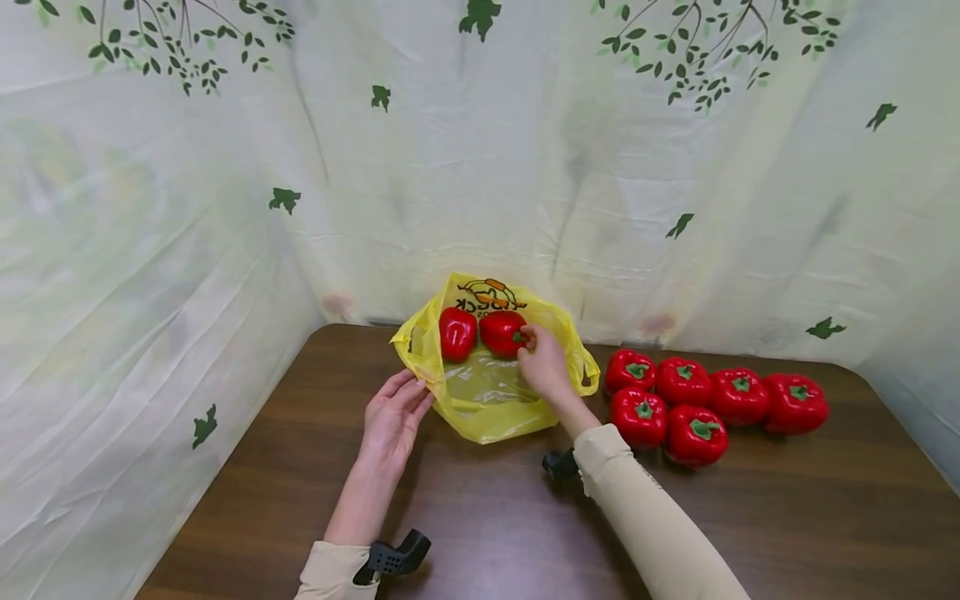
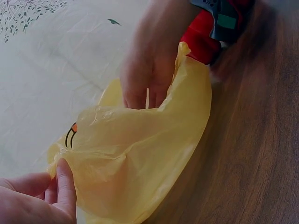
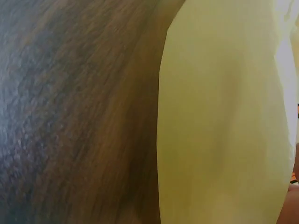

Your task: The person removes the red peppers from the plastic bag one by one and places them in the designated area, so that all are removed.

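A yellow plastic bag (image 1: 495,417) with printed lettering lies spread at the back of the table, its mouth facing me. Two glossy red bell peppers are inside, a left one (image 1: 457,335) standing beside a second one (image 1: 501,333) on its side. My right hand (image 1: 546,363) reaches into the bag and pinches the second pepper at its green stem end. At the bag's left rim, my left hand (image 1: 393,412) pinches the plastic between thumb and fingers, seen close up in the left wrist view (image 2: 39,198). Yellow film (image 3: 219,116) fills much of the right wrist view.
Several more red bell peppers (image 1: 696,437) stand grouped on the wooden table (image 1: 480,533), right of the bag. A pale curtain with leaf prints (image 1: 480,167) hangs right behind the table. Black devices are strapped at both wrists, the left one (image 1: 401,552) near the table front.
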`<state>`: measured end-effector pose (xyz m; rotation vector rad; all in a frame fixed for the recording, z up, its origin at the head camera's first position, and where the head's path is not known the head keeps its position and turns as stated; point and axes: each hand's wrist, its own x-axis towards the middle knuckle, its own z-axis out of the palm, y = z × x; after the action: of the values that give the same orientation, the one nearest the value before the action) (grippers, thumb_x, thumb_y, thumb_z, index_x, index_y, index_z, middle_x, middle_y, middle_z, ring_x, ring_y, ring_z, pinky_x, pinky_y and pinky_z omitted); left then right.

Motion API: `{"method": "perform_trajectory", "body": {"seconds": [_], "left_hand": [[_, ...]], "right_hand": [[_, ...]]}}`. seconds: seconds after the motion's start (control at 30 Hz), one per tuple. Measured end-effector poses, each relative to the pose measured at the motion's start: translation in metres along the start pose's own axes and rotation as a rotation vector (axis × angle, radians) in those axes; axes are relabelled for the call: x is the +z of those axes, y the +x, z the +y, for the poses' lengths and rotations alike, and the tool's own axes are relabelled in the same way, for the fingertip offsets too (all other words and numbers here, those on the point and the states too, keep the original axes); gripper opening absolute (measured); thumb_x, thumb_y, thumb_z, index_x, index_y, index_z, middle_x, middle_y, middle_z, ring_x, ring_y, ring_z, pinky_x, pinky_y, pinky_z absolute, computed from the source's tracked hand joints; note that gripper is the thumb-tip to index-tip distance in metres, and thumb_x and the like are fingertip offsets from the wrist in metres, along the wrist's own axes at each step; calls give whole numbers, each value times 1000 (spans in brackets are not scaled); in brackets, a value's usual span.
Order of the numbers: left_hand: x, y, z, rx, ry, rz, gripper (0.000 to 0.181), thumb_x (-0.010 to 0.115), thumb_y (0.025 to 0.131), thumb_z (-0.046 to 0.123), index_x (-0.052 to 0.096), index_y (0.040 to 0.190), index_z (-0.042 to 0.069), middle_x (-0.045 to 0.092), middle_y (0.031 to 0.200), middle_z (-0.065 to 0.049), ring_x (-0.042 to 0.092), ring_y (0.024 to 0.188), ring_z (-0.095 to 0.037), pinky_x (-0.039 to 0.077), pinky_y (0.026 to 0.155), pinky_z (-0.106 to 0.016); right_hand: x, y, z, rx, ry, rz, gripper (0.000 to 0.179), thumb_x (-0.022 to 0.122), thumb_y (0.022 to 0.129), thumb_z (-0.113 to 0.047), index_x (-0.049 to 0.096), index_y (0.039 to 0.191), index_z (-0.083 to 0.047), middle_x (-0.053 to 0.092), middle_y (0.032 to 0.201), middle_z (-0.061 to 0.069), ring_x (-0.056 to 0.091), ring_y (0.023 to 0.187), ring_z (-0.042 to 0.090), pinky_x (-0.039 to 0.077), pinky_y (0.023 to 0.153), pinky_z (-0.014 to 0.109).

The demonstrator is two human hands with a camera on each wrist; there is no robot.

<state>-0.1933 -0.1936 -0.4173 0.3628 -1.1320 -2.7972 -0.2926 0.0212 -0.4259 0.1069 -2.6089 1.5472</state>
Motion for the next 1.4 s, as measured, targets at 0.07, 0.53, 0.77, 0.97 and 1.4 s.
{"method": "perform_trajectory", "body": {"seconds": [0.07, 0.53, 0.77, 0.97, 1.4], "left_hand": [[1, 0, 0, -2, -1, 1, 22, 52, 94, -15, 65, 100, 2, 67, 95, -11, 68, 87, -21, 56, 85, -34], [2, 0, 1, 0, 13, -4, 21, 53, 94, -14, 63, 104, 1, 65, 99, -12, 68, 89, -22, 55, 88, -35], [1, 0, 2, -28, 8, 10, 21, 54, 94, -13, 62, 107, 0, 65, 101, -12, 68, 92, -23, 53, 91, -36], [0, 0, 1, -26, 7, 11, 20, 54, 94, -13, 64, 103, 2, 65, 99, -12, 68, 91, -22, 54, 90, -36], [1, -1, 1, -28, 6, 13, 19, 54, 94, -13, 63, 103, 1, 65, 101, -12, 68, 91, -22, 53, 92, -37]], "right_hand": [[0, 0, 2, 15, -6, -1, 40, 57, 92, 1, 56, 132, -1, 60, 111, 16, 55, 97, 26, 48, 83, 37], [-2, -2, 6, 25, 43, -64, 29, 61, 95, -5, 64, 124, -4, 66, 117, 13, 62, 99, 26, 52, 76, 34], [0, -3, 5, 28, 75, -96, 26, 63, 95, -5, 66, 121, -4, 66, 112, 13, 62, 96, 25, 51, 69, 29], [5, -6, 3, -14, 115, -163, 27, 61, 93, 0, 66, 120, 2, 68, 111, 19, 62, 94, 26, 51, 72, 28], [8, -14, 3, -34, 103, -234, 26, 60, 95, 0, 65, 119, 3, 67, 115, 18, 64, 101, 27, 55, 79, 33]]}}
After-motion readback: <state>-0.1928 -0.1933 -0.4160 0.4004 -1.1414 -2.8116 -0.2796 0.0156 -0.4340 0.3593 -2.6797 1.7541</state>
